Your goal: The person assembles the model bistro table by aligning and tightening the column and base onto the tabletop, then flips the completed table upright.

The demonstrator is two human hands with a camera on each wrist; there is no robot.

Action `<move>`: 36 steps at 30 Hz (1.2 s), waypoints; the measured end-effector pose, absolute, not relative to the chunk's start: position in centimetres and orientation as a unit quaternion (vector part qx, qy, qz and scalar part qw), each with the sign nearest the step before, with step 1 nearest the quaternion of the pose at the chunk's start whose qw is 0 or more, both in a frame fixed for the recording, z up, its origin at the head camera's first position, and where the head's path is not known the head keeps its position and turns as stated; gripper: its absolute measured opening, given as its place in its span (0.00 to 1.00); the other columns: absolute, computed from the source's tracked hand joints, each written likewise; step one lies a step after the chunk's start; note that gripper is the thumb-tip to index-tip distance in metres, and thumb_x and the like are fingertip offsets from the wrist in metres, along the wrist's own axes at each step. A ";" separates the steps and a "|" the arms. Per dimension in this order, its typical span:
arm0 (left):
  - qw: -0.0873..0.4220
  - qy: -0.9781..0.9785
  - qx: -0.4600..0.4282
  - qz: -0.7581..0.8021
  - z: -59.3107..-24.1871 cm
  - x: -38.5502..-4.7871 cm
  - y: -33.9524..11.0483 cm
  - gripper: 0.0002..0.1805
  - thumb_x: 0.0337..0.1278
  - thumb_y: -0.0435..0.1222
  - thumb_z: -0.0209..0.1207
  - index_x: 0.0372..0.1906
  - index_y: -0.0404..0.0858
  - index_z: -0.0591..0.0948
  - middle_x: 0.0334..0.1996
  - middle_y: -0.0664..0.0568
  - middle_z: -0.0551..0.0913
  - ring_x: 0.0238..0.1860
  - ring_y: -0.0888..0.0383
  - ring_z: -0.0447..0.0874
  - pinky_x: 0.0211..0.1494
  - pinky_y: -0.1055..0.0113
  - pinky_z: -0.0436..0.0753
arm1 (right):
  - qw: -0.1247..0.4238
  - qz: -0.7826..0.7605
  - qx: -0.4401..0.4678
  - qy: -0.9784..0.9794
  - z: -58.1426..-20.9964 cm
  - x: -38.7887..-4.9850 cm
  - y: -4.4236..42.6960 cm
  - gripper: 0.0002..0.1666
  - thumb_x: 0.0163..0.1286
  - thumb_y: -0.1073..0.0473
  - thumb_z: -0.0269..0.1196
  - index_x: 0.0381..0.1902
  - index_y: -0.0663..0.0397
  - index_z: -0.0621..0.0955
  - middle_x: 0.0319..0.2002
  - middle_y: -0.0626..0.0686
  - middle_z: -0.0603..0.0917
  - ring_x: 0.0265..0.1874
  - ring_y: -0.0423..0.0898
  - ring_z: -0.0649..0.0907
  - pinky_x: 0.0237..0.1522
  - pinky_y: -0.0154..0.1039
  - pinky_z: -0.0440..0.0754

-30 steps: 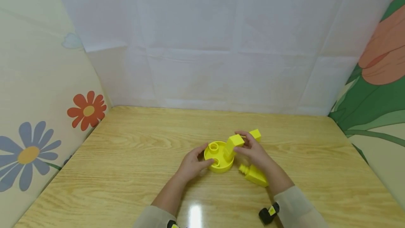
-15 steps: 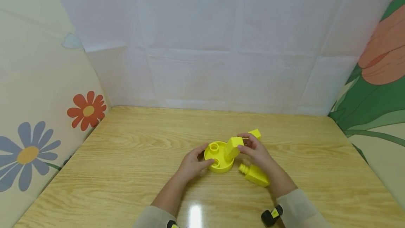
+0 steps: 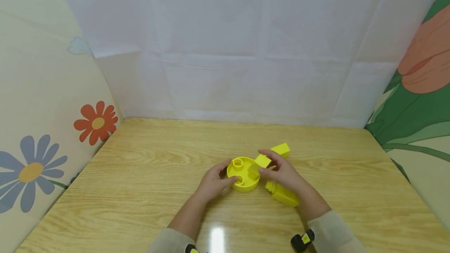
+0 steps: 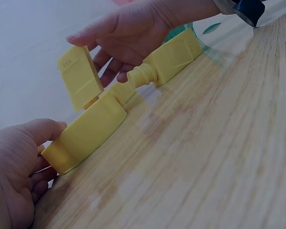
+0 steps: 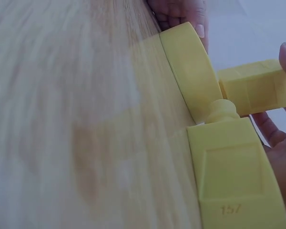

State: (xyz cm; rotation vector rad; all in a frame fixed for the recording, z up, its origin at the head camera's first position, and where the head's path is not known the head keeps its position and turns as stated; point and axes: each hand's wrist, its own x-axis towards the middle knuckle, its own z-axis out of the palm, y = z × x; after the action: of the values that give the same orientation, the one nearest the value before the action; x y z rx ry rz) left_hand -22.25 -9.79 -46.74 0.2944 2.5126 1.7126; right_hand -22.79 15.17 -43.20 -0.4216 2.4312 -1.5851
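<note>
In the head view my left hand [image 3: 212,182] grips the left rim of a round, shallow yellow plastic base [image 3: 246,187], which sits on the table with ring sockets inside. A yellow rectangular leg piece [image 3: 263,161] stands at the base's right side, its lower end hidden in a socket. My right hand [image 3: 283,173] pinches this leg between thumb and fingers; the left wrist view shows the thumb near the top of the leg [image 4: 80,78]. Below the right hand lies a second leg [image 3: 285,195] with a threaded end. Another leg [image 3: 281,150] lies beyond the fingers.
A wood-grain table [image 3: 151,175] bears everything. White cloth [image 3: 218,50] hangs along its back edge, and flower-printed cloth [image 3: 42,89] stands on the left, with more floral cloth [image 3: 422,108] on the right.
The leg in the base has turned about its length. My right hand's fingers shifted slightly off it to the right, then back left around it. The left hand and base stay put.
</note>
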 end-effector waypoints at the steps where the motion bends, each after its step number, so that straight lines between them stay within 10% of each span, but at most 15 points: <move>1: 0.042 0.822 0.098 0.560 -46.8 -22.2 -9.8 0.38 0.54 0.40 0.69 0.68 0.29 0.69 0.66 0.37 0.73 0.67 0.42 0.71 0.72 0.47 0.68 | 0.104 -0.538 -0.147 0.823 -43.2 -22.7 15.2 0.34 0.70 0.54 0.63 0.71 0.52 0.67 0.61 0.62 0.71 0.47 0.50 0.75 0.45 0.37 0.78; 23: 0.055 0.822 0.092 0.560 -46.7 -22.3 -9.9 0.39 0.55 0.42 0.69 0.69 0.31 0.68 0.68 0.39 0.72 0.69 0.43 0.69 0.72 0.47 0.67 | 0.085 -0.586 -0.167 0.789 -43.1 -22.1 14.6 0.22 0.73 0.62 0.57 0.60 0.68 0.70 0.58 0.67 0.75 0.61 0.59 0.75 0.63 0.47 0.77; 29: 0.056 0.824 0.093 0.557 -46.7 -22.3 -9.9 0.39 0.56 0.43 0.68 0.69 0.31 0.68 0.68 0.39 0.72 0.68 0.42 0.69 0.72 0.46 0.68 | 0.080 -0.558 -0.162 0.810 -43.2 -22.3 14.5 0.23 0.71 0.57 0.61 0.60 0.63 0.73 0.55 0.63 0.78 0.56 0.55 0.78 0.56 0.39 0.79; 36: 0.047 0.832 0.095 0.544 -46.4 -22.1 -9.9 0.37 0.57 0.41 0.68 0.68 0.30 0.69 0.68 0.38 0.71 0.71 0.41 0.66 0.74 0.45 0.63 | 0.092 -0.533 -0.164 0.825 -43.0 -22.5 13.2 0.30 0.71 0.51 0.62 0.67 0.54 0.71 0.64 0.57 0.76 0.64 0.57 0.73 0.68 0.56 0.69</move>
State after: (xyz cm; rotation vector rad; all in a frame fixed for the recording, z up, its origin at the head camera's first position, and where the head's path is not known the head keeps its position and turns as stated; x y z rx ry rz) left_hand -22.11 -9.89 -46.42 0.2894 2.5388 1.6598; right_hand -22.47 13.24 -42.99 -0.4871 2.4511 -1.5825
